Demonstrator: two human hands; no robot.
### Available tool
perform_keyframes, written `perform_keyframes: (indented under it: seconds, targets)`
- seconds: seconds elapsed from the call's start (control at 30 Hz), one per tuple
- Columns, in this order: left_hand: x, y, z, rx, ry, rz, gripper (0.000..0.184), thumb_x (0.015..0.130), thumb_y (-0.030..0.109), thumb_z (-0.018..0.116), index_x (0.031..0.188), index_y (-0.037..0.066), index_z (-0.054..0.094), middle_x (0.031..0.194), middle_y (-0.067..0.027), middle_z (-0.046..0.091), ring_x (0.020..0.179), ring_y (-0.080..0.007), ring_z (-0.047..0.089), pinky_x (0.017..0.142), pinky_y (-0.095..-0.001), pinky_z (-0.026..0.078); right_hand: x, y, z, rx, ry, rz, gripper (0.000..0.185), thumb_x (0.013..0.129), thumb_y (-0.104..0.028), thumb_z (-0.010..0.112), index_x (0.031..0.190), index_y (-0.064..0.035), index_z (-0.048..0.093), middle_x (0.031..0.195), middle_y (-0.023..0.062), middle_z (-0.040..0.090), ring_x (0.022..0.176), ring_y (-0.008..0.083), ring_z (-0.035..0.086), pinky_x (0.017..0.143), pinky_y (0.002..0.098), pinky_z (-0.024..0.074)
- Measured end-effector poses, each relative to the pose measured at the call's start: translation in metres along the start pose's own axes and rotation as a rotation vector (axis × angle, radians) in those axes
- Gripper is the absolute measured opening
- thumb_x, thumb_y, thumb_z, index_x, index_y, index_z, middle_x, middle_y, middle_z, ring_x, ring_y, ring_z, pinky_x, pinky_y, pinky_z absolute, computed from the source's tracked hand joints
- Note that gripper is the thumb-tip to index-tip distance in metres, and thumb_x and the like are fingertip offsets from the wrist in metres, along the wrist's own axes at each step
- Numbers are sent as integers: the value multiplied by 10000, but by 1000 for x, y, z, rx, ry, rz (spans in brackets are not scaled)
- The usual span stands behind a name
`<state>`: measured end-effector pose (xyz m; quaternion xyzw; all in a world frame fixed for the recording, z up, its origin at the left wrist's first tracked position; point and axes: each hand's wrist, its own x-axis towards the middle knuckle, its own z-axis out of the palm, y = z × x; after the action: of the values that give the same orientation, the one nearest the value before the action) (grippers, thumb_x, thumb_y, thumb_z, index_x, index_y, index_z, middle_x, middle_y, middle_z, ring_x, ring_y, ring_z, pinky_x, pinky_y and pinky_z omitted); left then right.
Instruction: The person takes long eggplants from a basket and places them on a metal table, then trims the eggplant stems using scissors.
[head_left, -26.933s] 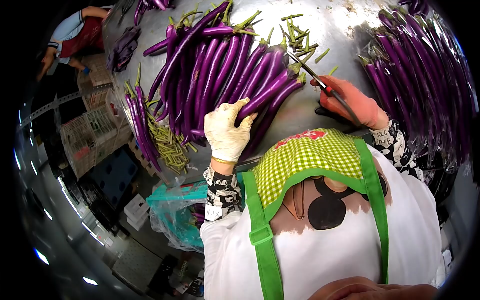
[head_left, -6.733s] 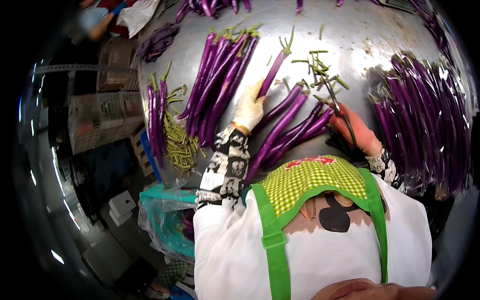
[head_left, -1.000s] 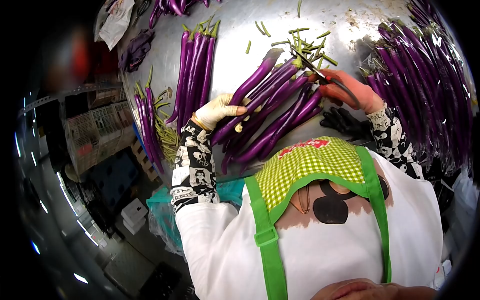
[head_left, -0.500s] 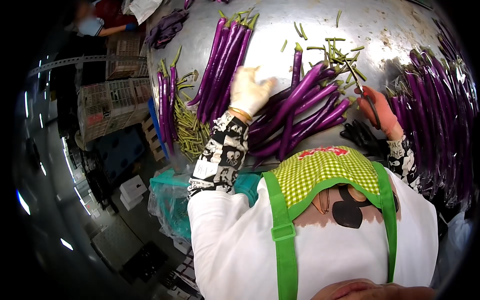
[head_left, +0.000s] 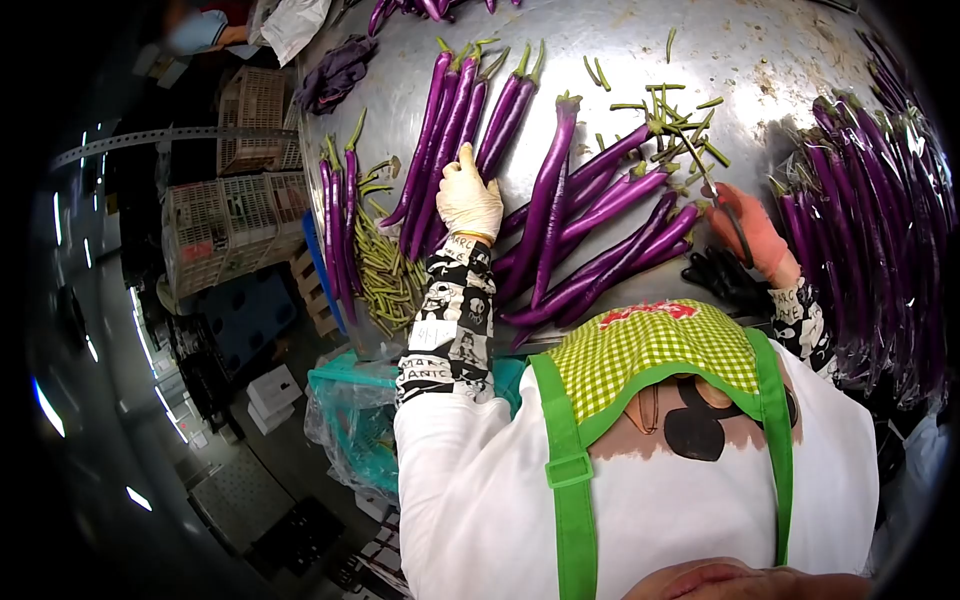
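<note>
My left hand (head_left: 470, 200), in a whitish glove, is closed over the lower part of a bunch of long purple eggplants (head_left: 440, 130). Its fingertips are hidden, so how many it grips I cannot tell. Two eggplants (head_left: 508, 120) fan out to the right of that bunch. My right hand (head_left: 755, 235), in an orange-pink glove, holds scissors (head_left: 738, 222) with the blades pointing up and left, close to the stem ends of the middle eggplant pile (head_left: 590, 215). Cut green stems (head_left: 680, 125) lie scattered beyond the blades.
Bagged eggplants (head_left: 870, 220) fill the right side of the metal table (head_left: 640, 40). At left are a few more eggplants (head_left: 343, 220), a heap of cut stems (head_left: 390, 280) and a dark cloth (head_left: 336, 75). A black glove (head_left: 725, 275) lies near my right wrist. Plastic crates (head_left: 230, 225) stand beyond the table.
My left hand has moved left and slightly down, closing onto the left bunch. Eggplants there have spread apart at the top, and the middle pile has shifted. My right hand stays nearly in place.
</note>
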<state>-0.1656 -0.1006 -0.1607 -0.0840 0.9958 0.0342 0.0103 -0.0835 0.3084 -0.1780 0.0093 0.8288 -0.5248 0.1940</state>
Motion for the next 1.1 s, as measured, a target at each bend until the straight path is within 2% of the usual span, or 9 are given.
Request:
perform_keyframes:
  seconds: [0.07,0.1,0.27,0.43,0.5,0.7,0.87,1.0,1.1]
  targets:
    - [0,-5,11,-100,37,-21,568,819,236,793,1327,75,596,1217,-193,599,1082,-376,658,949,-439,544,0,0,-1,-15,-19,0,460,953,-161,667,1334,69,551,990,122,695,847,138,618,798,314,527]
    - [1,5,-4,-5,-119,-54,574,828,251,786,1334,58,596,1204,-180,623,1066,-366,669,960,-439,545,-1,-2,-1,-22,-27,-1,464,955,-160,664,1341,67,546,973,109,687,833,129,604,790,311,525]
    - [9,-6,-1,93,-234,39,580,780,238,803,1311,74,635,1162,-191,681,1092,-361,676,918,-448,556,-6,-4,0,154,-45,-13,473,968,-152,639,1382,42,518,914,95,653,788,128,573,760,315,516]
    - [-23,10,-26,-104,-86,51,540,825,105,709,1343,157,566,1157,-149,583,975,-393,675,828,-484,561,-13,-20,-5,180,-115,-50,470,987,-167,619,1416,-13,505,907,47,595,789,106,521,734,282,474]
    - [-36,14,-35,-183,10,153,558,813,63,691,1347,168,567,1154,-151,577,952,-395,672,799,-486,561,-16,-30,-6,264,-164,12,517,982,-175,622,1452,-24,468,935,-22,511,815,71,453,726,222,415]
    - [-55,21,-59,-357,304,530,632,729,-55,691,1337,89,595,1104,-159,637,916,-374,673,766,-450,555,-14,-43,-6,371,-273,-126,705,980,-395,654,1513,-26,377,918,-22,489,807,84,420,738,253,397]
    - [-65,22,-74,-640,-94,336,351,857,10,718,1205,29,679,947,-142,699,826,-288,704,747,-344,549,-14,-54,-10,400,-289,-199,637,997,-346,632,1505,-41,398,902,-16,487,811,95,420,747,263,394]
    - [-65,17,-76,-766,-208,249,261,904,59,733,1151,-18,695,893,-101,731,746,-136,663,695,-294,525,-15,-69,-14,282,-261,-154,550,1019,-258,600,1494,-47,419,881,-19,487,786,97,426,725,271,404]
    - [-65,15,-81,-849,-293,172,254,912,59,734,1148,-26,694,835,-59,709,693,-84,616,644,-266,509,-11,-54,-11,116,-253,-157,516,1029,-219,583,1491,-53,426,877,-17,503,767,95,427,712,270,412]
